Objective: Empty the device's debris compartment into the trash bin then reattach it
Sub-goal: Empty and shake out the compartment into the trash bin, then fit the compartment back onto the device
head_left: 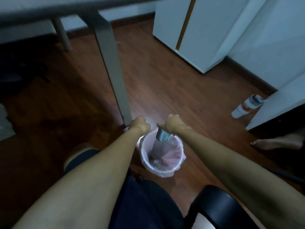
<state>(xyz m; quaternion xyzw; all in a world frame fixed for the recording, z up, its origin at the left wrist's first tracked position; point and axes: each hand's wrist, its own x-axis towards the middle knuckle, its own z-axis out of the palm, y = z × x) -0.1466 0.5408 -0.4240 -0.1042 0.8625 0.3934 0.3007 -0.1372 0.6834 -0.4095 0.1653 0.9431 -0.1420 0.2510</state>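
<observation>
A small white trash bin [145, 164] lined with a pink bag stands on the wooden floor between my knees. My right hand [171, 123] is closed around a grey debris compartment [162, 137], held just above the bin's far rim and tilted down into it. Grey dust lies in the bag below it. My left hand [139, 124] is a closed fist beside the bin's far left rim; what it holds, if anything, is hidden. A white handheld device with red trim [247, 105] lies on the floor at the right, apart from both hands.
A grey table leg [113, 76] stands just behind my left hand. White cabinets [198, 30] line the back right. A black chair armrest [219, 205] is at the lower right. Another person's bare foot [279, 142] rests on the floor at the right.
</observation>
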